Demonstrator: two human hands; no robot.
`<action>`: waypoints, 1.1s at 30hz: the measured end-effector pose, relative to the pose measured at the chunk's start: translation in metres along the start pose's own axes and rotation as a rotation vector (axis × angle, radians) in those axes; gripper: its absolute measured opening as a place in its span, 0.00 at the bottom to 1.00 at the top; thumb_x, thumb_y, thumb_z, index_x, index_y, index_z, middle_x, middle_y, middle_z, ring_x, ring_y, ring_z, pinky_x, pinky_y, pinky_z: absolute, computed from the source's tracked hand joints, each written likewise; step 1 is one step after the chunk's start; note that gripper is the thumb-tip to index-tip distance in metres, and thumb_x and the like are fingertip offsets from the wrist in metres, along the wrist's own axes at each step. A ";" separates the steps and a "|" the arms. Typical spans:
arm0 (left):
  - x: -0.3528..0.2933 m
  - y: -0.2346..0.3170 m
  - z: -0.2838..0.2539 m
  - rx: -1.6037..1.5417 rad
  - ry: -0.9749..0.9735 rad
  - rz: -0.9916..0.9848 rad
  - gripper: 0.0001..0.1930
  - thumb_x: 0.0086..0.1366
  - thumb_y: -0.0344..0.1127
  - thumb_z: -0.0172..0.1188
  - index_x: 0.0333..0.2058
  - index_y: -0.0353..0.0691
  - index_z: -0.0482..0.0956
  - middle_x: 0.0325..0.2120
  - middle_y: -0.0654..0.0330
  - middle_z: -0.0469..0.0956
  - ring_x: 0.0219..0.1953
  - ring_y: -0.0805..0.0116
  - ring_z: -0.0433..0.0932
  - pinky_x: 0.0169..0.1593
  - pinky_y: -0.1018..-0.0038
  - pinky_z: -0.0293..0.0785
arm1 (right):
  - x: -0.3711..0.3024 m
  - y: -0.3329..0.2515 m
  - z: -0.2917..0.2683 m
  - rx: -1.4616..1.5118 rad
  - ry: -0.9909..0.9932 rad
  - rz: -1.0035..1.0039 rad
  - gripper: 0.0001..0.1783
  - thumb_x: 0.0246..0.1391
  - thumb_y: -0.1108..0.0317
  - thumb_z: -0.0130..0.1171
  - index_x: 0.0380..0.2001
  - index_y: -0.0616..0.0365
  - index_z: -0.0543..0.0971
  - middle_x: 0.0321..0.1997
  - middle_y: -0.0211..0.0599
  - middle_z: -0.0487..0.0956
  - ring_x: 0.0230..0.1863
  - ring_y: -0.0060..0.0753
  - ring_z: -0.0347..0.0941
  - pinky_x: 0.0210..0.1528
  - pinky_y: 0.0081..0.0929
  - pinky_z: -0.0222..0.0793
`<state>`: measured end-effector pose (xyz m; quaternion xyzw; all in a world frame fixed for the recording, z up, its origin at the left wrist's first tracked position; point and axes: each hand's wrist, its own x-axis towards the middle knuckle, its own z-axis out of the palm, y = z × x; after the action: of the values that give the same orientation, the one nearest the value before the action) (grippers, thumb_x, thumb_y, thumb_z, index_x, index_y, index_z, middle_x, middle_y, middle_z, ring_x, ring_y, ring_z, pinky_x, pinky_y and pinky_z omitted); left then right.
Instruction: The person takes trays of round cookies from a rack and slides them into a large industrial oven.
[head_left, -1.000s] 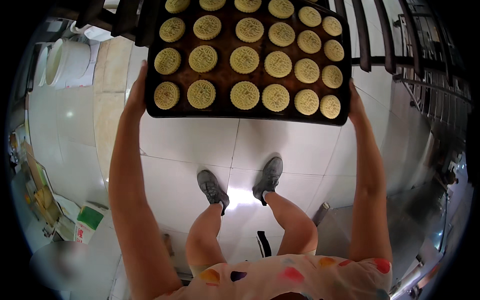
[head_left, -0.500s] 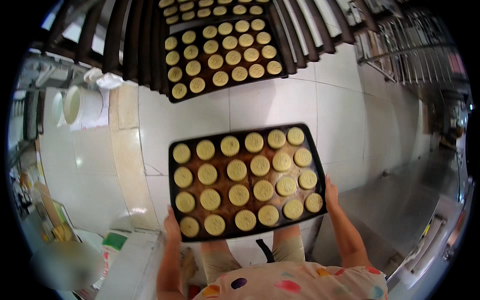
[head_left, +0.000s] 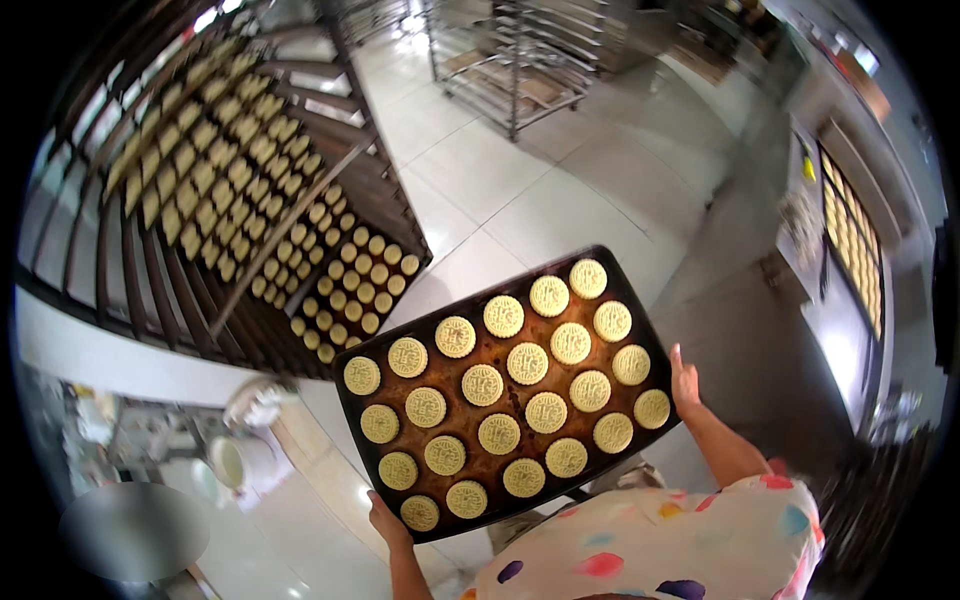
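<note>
Baking tray [head_left: 514, 399] up and level-ish, out in front of the spotted shirt [head_left: 640, 545], and it's a two-ended pinch: left hand [head_left: 388, 520] wrapped on the near left corner, right hand [head_left: 685, 386] on the right rim. Both grips sit toward the near side, so the far edge could dip and set those pale round cakes [head_left: 546, 412] sliding. Beyond the far left corner looms the dark rack [head_left: 383, 198]; how much gap there is, this bent view can't settle, but a careless swing might clip it. Off right, the metal desk [head_left: 848, 350] could catch a wide elbow, and the smooth floor [head_left: 590, 195] might betray a hurried step.
</note>
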<state>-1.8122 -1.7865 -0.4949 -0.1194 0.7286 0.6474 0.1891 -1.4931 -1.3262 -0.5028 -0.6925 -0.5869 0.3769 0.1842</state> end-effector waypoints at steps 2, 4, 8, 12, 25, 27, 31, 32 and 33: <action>0.002 0.033 -0.003 0.003 -0.029 0.111 0.33 0.66 0.57 0.41 0.41 0.23 0.70 0.38 0.51 0.75 0.37 0.62 0.76 0.41 0.70 0.73 | -0.034 -0.017 -0.006 0.133 0.080 -0.013 0.47 0.51 0.31 0.41 0.19 0.78 0.70 0.20 0.58 0.70 0.27 0.41 0.63 0.38 0.42 0.61; -0.005 0.052 0.000 -0.009 -0.111 0.163 0.34 0.66 0.58 0.39 0.43 0.23 0.69 0.39 0.50 0.74 0.39 0.61 0.75 0.42 0.69 0.72 | -0.051 -0.013 -0.030 0.148 0.163 -0.015 0.48 0.50 0.30 0.41 0.21 0.78 0.71 0.22 0.60 0.71 0.29 0.43 0.64 0.40 0.41 0.61; 0.011 0.078 -0.006 -0.105 -0.277 0.215 0.37 0.65 0.60 0.38 0.46 0.22 0.67 0.43 0.48 0.72 0.42 0.58 0.74 0.45 0.67 0.72 | -0.109 -0.006 -0.065 0.234 0.311 0.071 0.48 0.49 0.28 0.40 0.25 0.77 0.73 0.29 0.63 0.73 0.34 0.47 0.67 0.44 0.39 0.61; 0.063 0.102 -0.002 -0.171 -0.515 0.232 0.38 0.65 0.61 0.38 0.50 0.22 0.63 0.48 0.46 0.68 0.47 0.55 0.72 0.49 0.64 0.70 | -0.213 -0.013 -0.067 0.326 0.458 0.159 0.49 0.48 0.28 0.40 0.28 0.77 0.74 0.31 0.59 0.74 0.39 0.45 0.70 0.47 0.37 0.61; 0.207 0.165 0.133 0.051 -1.295 0.172 0.38 0.62 0.62 0.44 0.50 0.24 0.65 0.49 0.52 0.69 0.48 0.64 0.70 0.52 0.70 0.67 | -0.438 0.018 0.014 0.526 1.073 0.356 0.44 0.52 0.31 0.41 0.16 0.72 0.71 0.19 0.33 0.68 0.26 0.25 0.60 0.34 0.32 0.59; 0.215 0.164 0.163 0.069 -1.407 0.123 0.37 0.62 0.61 0.47 0.48 0.24 0.67 0.46 0.54 0.70 0.46 0.66 0.71 0.51 0.72 0.67 | -0.455 0.033 0.027 0.578 1.173 0.366 0.44 0.52 0.32 0.42 0.17 0.73 0.70 0.20 0.33 0.68 0.27 0.23 0.58 0.32 0.33 0.58; 0.188 0.186 0.182 0.208 -1.416 0.247 0.36 0.61 0.62 0.47 0.43 0.24 0.71 0.41 0.56 0.72 0.42 0.70 0.69 0.45 0.74 0.67 | -0.496 0.028 0.044 0.582 1.213 0.507 0.43 0.52 0.33 0.44 0.21 0.74 0.72 0.23 0.33 0.69 0.28 0.26 0.58 0.32 0.33 0.58; 0.186 0.194 0.184 0.272 -1.376 0.343 0.36 0.61 0.62 0.47 0.41 0.24 0.71 0.39 0.57 0.72 0.41 0.71 0.68 0.44 0.74 0.67 | -0.498 0.026 0.049 0.630 1.218 0.478 0.43 0.52 0.33 0.44 0.22 0.75 0.73 0.23 0.33 0.69 0.28 0.27 0.59 0.32 0.33 0.58; 0.187 0.198 0.191 0.299 -1.450 0.275 0.36 0.61 0.62 0.47 0.39 0.24 0.72 0.36 0.58 0.72 0.38 0.72 0.68 0.42 0.74 0.66 | -0.497 0.028 0.051 0.656 1.225 0.433 0.43 0.52 0.34 0.44 0.25 0.77 0.73 0.25 0.36 0.71 0.29 0.29 0.60 0.35 0.33 0.59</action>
<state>-2.0404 -1.5581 -0.4149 0.4556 0.5098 0.4759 0.5532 -1.5252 -1.8158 -0.4032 -0.7890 -0.0852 0.1061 0.5991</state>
